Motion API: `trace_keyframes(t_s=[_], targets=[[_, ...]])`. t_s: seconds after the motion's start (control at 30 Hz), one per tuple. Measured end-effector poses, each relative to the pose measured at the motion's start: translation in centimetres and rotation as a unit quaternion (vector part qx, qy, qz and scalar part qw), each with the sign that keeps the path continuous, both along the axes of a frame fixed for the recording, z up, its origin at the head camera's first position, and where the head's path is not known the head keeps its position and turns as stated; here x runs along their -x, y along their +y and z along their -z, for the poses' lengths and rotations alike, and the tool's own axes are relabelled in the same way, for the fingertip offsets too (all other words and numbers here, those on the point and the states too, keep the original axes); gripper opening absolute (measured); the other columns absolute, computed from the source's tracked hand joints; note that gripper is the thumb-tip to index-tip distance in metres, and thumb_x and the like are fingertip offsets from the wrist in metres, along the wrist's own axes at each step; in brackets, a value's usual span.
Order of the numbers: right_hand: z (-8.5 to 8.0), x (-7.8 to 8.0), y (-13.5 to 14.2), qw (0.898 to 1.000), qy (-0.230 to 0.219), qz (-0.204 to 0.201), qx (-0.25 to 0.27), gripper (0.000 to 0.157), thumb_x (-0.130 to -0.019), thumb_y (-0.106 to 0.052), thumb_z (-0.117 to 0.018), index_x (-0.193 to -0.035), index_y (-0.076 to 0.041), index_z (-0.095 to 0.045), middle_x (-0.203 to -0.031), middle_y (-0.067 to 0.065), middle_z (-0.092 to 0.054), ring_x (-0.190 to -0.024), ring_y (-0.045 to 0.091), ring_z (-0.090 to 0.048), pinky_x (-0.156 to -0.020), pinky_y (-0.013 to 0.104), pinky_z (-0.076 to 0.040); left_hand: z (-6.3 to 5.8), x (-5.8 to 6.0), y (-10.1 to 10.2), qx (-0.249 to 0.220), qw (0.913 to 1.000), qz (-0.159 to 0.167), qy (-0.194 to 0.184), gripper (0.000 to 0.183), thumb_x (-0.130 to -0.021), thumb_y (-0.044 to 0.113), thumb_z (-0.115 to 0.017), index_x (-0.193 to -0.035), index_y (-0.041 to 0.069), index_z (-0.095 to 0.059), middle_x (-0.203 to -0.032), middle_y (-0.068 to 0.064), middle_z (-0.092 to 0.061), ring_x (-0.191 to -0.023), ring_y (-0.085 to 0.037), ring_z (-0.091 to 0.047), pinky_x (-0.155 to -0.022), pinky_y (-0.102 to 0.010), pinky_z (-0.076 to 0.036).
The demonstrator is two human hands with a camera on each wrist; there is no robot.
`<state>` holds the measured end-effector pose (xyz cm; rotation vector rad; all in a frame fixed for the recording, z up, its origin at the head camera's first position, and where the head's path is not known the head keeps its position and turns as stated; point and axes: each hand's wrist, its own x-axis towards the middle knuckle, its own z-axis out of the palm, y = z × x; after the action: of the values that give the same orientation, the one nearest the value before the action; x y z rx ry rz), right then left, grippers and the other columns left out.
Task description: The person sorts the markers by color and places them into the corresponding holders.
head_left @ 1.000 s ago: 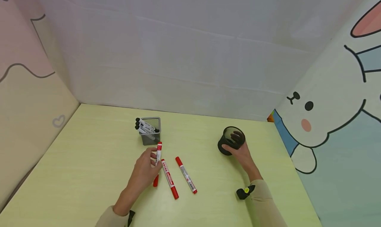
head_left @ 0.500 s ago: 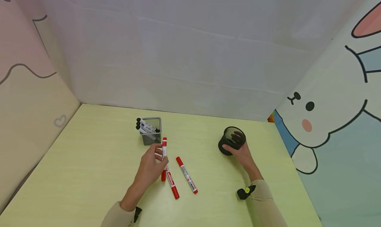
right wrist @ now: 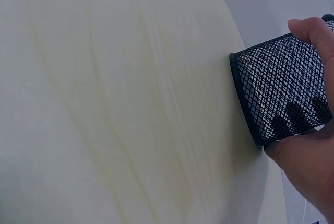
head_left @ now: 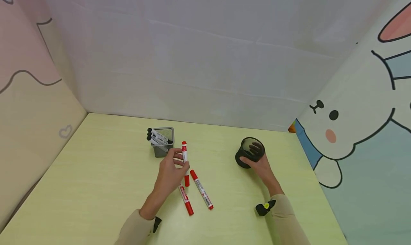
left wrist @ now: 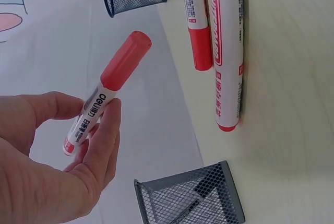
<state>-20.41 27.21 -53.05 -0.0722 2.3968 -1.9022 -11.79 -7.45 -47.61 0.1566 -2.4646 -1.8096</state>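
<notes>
My left hand (head_left: 171,171) pinches a red-capped whiteboard marker (left wrist: 91,114) between thumb and fingers, held upright above the table in the head view. Below that hand, two more red markers lie on the table: one red marker (head_left: 186,200) partly covered by the hand, another red marker (head_left: 201,189) just to its right. On the right side, my right hand (head_left: 261,166) grips a round black mesh pen holder (right wrist: 284,85), its fingers wrapped round the wall. The holder stands on the table, slightly tilted in the head view, and no pens show inside it.
A square dark mesh pen holder (head_left: 159,151) stands behind the left hand, with several black-capped markers (head_left: 158,136) leaning in it. The pale yellow table (head_left: 96,180) meets a white back wall (head_left: 192,59) and printed side panels (head_left: 369,159).
The left hand has carried the red marker to the right and away from me, lifting it past the other two. The right hand and round holder stay in place.
</notes>
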Motion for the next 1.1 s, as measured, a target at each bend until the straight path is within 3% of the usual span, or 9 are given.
trace_keyframes(t_s=[0.73,1.1], targets=[[-0.1,-0.1,0.1,1.000,-0.002,-0.003,0.003,0.083,-0.093,-0.006,-0.075,-0.157,-0.008,-0.022,-0.160,0.018,-0.031,-0.150,0.034,-0.029,-0.118,0.050,-0.028,-1.2,2.5,3.5,-0.066,0.9956,0.020,0.064,0.042,-0.093,0.003,-0.070,-0.131,0.001,-0.052,-0.113,-0.014,-0.064,-0.101,-0.028,-0.066,-0.078,-0.038,-0.059],[-0.2,-0.1,0.1,1.000,-0.007,-0.001,0.008,0.082,-0.093,-0.006,-0.075,-0.156,-0.010,-0.023,-0.159,0.016,-0.032,-0.149,0.033,-0.030,-0.118,0.050,-0.029,-1.4,3.6,5.4,-0.075,0.9943,0.018,0.074,0.041,-0.093,0.005,-0.071,-0.129,0.004,-0.051,-0.113,-0.012,-0.064,-0.101,-0.028,-0.068,-0.078,-0.039,-0.059]])
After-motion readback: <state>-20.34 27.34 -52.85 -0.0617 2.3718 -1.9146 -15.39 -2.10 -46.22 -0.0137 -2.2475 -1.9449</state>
